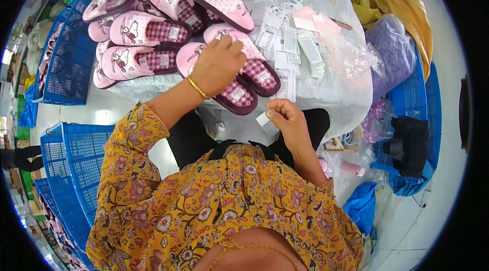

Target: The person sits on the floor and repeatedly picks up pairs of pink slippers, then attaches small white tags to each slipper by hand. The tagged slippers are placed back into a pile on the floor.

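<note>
A pair of pink slippers with dark maroon soles and checked insoles lies at the table's near edge. My left hand (218, 66), a gold bangle at its wrist, is closed over the pair with curled fingers. Under it is the nearer slipper (235, 99); the farther slipper (262, 75) lies alongside. The fingertips are partly hidden. Right of the pair, my right hand (286, 118) pinches a small white tag (263, 119), which hangs just off the table edge.
More pink slippers (125, 62) are piled on the table's left and far side. Paper labels (272, 26) and pink cards (316, 20) lie on the plastic-covered table (349, 103). Blue crates (84, 154) stand at left and right. A purple bag (389, 52) sits at the right.
</note>
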`<state>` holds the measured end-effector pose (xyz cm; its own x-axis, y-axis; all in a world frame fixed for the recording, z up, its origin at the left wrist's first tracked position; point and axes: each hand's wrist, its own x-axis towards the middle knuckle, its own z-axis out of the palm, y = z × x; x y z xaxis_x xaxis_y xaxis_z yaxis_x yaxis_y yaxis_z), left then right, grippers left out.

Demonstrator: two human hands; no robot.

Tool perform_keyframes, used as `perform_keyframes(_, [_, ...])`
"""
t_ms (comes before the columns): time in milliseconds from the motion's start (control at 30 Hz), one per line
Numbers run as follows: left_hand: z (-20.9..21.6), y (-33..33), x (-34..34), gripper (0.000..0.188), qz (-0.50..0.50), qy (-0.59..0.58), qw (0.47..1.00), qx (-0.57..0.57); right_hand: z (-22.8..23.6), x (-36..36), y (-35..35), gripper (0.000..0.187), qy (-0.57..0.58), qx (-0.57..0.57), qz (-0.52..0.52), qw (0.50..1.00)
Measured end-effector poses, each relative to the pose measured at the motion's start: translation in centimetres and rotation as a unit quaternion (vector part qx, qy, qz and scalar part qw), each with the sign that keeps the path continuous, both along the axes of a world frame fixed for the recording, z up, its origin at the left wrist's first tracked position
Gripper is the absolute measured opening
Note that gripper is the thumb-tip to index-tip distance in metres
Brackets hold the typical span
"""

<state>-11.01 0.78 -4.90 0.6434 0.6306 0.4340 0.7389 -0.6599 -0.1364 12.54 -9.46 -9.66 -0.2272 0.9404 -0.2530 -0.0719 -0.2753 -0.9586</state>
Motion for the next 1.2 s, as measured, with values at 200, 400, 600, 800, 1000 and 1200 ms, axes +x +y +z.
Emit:
perform_keyframes(200, [-0.9, -0.7, 0.0, 0.011, 0.007, -0.015, 1.0, 0.002, -0.2, -0.5, 0.2, 0.018, 0.012, 0.006, 0.004, 1.0])
perform_keyframes(400, [-0.8, -1.1, -0.2, 0.019, 0.024, -0.084, 0.995, -0.05, -0.2, -1.6, 1.3, 0.019, 0.009, 0.05, -0.005, 0.999])
perform_keyframes(600, [-0.2, -0.4, -1.9, 0.037, -0.021, -0.221, 0.968, -0.115, 1.0, -2.5, 2.4, 0.016, -0.043, 0.082, -0.017, 0.996])
perform_keyframes(800, [0.0, -0.4, -3.7, 0.026, -0.006, -0.335, 0.92, -0.202, 2.0, -3.3, 3.9, 0.011, -0.069, 0.141, -0.056, 0.986])
perform_keyframes(1000, [0.4, -1.0, -0.9, 0.015, -0.038, -0.234, 0.964, -0.119, 2.4, -4.3, 6.4, 0.01, -0.129, 0.203, -0.068, 0.968])
perform_keyframes(1200, [-1.3, -0.4, -0.1, 0.011, 0.032, -0.15, 0.983, -0.1, 1.3, -5.1, 7.8, 0.018, -0.183, 0.173, -0.024, 0.967])
